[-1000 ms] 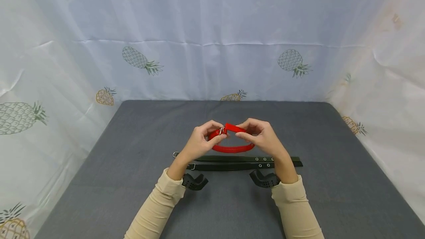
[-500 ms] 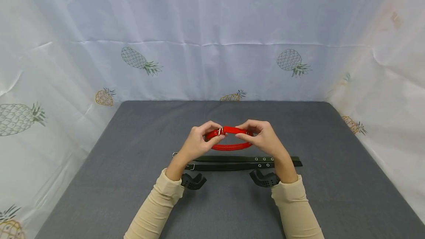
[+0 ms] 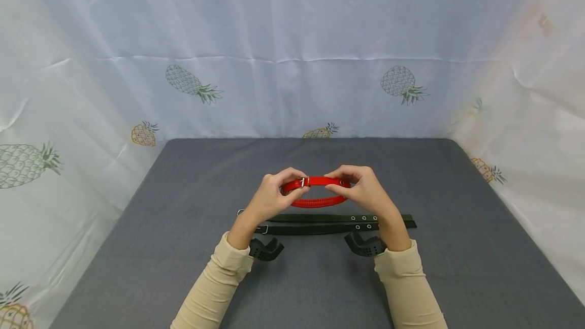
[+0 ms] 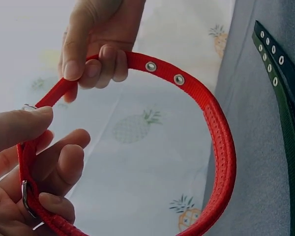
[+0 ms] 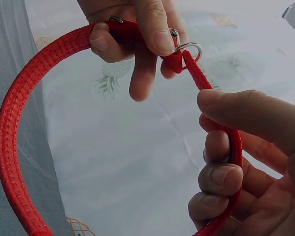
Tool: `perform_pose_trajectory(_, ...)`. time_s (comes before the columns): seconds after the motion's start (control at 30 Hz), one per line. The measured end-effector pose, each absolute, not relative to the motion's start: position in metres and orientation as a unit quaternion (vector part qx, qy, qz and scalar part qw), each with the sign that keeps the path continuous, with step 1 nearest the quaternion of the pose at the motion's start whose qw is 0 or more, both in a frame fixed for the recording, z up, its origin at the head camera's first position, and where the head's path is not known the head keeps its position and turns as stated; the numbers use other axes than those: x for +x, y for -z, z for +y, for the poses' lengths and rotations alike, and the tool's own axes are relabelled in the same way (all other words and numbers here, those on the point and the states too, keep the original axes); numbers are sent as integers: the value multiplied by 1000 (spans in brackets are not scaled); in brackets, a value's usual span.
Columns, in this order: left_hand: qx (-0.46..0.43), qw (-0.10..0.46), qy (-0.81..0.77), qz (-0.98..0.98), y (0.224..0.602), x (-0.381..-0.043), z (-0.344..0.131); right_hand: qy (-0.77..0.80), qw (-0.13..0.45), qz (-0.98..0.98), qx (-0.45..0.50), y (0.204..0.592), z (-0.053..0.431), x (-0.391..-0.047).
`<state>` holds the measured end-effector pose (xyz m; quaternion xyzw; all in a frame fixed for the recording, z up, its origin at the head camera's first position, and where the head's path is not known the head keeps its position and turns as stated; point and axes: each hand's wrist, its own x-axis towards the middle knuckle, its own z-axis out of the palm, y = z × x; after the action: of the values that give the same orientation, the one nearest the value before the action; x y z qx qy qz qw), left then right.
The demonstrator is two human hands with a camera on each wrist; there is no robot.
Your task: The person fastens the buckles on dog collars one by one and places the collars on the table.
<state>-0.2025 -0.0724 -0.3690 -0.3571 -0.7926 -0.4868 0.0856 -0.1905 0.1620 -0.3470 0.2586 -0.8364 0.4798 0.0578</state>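
A red collar (image 3: 320, 202), bent into a loop, is held up above the table between both hands. My left hand (image 3: 270, 194) grips its buckle end, the thumb pressing beside a metal ring (image 5: 187, 44). Another metal piece (image 4: 25, 196) shows lower on that end in the left wrist view. My right hand (image 3: 363, 189) pinches the eyelet end of the strap between thumb and curled fingers. In the right wrist view this strap runs up to the metal ring. Two eyelets (image 4: 151, 66) show past the right fingers in the left wrist view.
On the grey table (image 3: 205, 176) a dark green collar (image 3: 320, 218) and a black collar (image 3: 315, 230) lie side by side beneath the hands. Black wrist mounts (image 3: 266, 249) hang inside both wrists. A pineapple-print curtain (image 3: 292, 95) encloses the back and sides.
The strap end in my right hand has come down from a tilt into line with the buckle. Both hands stay nearly in place, and the dark collars have not moved.
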Motion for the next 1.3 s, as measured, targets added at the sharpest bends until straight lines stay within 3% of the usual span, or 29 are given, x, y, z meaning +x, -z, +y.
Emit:
perform_pose_trajectory(1.1, -359, 51, 407, -838, 366, -197, -71, -431, 54, -867, 244, 345, 160, -187)
perform_pose_trajectory(1.3, -353, 68, 399, -844, 366, -196, -70, -427, 56, -869, 245, 343, 156, -186)
